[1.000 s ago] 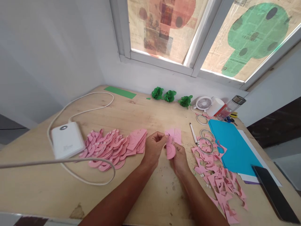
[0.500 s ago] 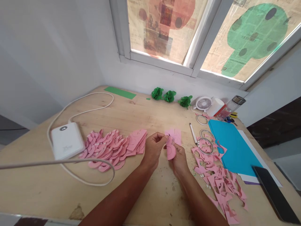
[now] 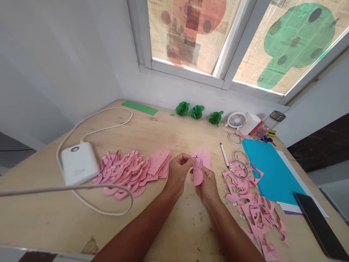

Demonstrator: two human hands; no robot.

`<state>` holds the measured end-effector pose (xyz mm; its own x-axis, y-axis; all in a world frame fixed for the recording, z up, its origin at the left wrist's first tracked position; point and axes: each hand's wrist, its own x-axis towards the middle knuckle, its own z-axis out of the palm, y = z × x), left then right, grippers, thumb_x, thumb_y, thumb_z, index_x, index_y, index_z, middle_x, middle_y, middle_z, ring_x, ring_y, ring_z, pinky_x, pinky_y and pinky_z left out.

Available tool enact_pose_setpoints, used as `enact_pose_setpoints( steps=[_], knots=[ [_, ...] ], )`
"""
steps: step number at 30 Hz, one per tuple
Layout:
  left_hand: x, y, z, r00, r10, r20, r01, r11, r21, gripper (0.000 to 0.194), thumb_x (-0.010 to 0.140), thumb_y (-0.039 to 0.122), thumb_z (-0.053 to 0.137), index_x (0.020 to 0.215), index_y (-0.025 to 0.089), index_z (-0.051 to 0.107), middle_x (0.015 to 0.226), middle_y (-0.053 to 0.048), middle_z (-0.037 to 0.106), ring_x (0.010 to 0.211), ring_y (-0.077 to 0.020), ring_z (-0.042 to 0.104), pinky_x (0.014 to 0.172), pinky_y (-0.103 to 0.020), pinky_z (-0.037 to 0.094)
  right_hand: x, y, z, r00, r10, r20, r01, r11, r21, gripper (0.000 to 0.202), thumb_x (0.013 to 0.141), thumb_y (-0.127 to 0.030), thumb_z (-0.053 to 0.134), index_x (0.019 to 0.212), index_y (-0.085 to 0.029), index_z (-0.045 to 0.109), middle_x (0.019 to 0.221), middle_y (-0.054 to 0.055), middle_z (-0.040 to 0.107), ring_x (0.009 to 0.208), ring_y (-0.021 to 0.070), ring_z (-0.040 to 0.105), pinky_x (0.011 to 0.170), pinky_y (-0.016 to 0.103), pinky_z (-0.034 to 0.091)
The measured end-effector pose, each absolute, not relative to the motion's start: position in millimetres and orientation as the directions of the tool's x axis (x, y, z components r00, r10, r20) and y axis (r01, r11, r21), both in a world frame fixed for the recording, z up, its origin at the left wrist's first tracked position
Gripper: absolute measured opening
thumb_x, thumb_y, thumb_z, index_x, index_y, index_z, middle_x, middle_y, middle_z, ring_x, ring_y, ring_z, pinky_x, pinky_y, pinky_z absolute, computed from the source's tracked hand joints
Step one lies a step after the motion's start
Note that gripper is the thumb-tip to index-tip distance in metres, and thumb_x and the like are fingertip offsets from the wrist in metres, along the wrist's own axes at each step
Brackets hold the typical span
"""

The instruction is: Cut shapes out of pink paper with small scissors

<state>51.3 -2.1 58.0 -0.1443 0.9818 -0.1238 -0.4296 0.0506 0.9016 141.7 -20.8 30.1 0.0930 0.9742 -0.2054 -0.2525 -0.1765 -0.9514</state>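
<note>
Between the left hand (image 3: 176, 175) and right hand (image 3: 209, 183), both pinching it, is curvy pink paper (image 3: 198, 177); layered pink pieces (image 3: 131, 171) lie left of them, pink scraps (image 3: 256, 226) right.

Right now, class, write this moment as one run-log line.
left fingers: grip pink paper | right fingers: grip same paper | left side: pink cutouts | right side: pink scraps

Faint marking (image 3: 79, 171) is showing on white device (image 3: 77, 159); small print (image 3: 278, 70) is running across newspaper (image 3: 252, 69) over window (image 3: 188, 74); neither is reading clearly.
</note>
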Motion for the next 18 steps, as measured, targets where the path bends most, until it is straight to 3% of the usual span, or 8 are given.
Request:
enact_pose_setpoints(
  steps=[9,18],
  knots=[
    [48.0,0.0,58.0,-0.146,0.98,-0.134,-0.455,0.053,0.889,0.015,0.058,0.027,0.067,0.06,0.016,0.057,0.057,0.002,0.055,0.054,-0.0095,0.048,0.054,-0.022,0.038,142.8,-22.5,29.4,0.024,0.979,-0.204,-0.263,-0.191,-0.946,0.041,0.069,-0.049,0.061,0.052,-0.019,0.039,0.044,-0.008,0.027,0.043,0.0067,0.017,0.042,0.022,0.014],
    [37.6,3.4,62.2,-0.041,0.992,-0.12,-0.408,0.093,0.908,0.016,0.06,0.027,0.066,0.057,0.015,0.056,0.055,0.002,0.053,0.052,-0.0084,0.045,0.052,-0.021,0.034,145.9,-22.3,28.8,-0.007,0.985,-0.175,-0.223,-0.172,-0.96,0.04,0.072,-0.047,0.059,0.053,-0.019,0.039,0.043,-0.009,0.026,0.041,0.0059,0.016,0.041,0.022,0.009]
  ],
)
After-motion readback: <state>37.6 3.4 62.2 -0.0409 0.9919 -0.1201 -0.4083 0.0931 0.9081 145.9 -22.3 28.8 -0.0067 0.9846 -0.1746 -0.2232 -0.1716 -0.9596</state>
